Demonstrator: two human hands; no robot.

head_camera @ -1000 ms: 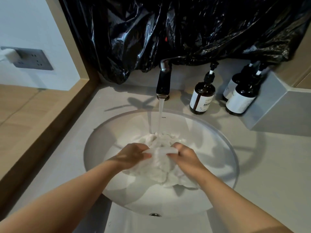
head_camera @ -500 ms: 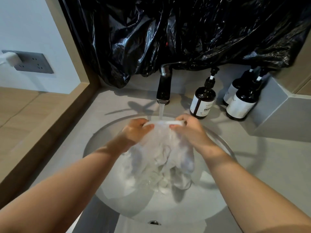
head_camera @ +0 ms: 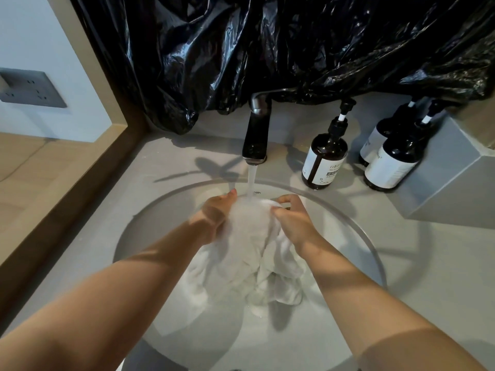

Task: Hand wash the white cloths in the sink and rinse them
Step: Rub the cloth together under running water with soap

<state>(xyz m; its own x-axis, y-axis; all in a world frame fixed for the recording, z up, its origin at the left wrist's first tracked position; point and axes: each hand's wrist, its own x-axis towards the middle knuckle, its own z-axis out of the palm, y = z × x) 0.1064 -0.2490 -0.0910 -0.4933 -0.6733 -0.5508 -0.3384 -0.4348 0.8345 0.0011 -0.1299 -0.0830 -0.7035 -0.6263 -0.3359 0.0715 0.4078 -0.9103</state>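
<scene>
Forearms: two bare forearms reach in from the near edge and meet over the basin.
Sink: round white ceramic sink [head_camera: 371, 253] set into the surface, its bowl wet and glossy.
Cloth: bunched white wet cloth [head_camera: 249, 250] is inside the sink, lifted at its top between both hands, with its lower folds hanging down to the bowl.
Left hand: left hand [head_camera: 217, 212] grips the cloth's left side, its fingers curled into the fabric and mostly hidden, the thumb tip raised beside the water.
Right hand: right hand [head_camera: 292, 220] pinches the cloth's upper right edge, its fingers [head_camera: 284, 199] bent round a fold.
Water: thin clear stream of water [head_camera: 251, 180] falls onto the top of the cloth, between the two hands.
Tap: dark metal tap [head_camera: 255, 135] stands behind the sink, its spout over the back rim.
Surface: pale grey stone surface [head_camera: 428, 263] surrounds the sink.
Bottles: one dark brown pump bottle with a white label [head_camera: 324, 162] stands just right of the tap; two more like it [head_camera: 388, 167] stand further right against a grey angular block [head_camera: 450, 178].
Backdrop: crumpled glossy black plastic sheet [head_camera: 294, 49] hangs across the wall behind the tap.
Wall: grey socket plate [head_camera: 32, 89] sits on the white wall at far left, above a wooden ledge [head_camera: 67, 196].
</scene>
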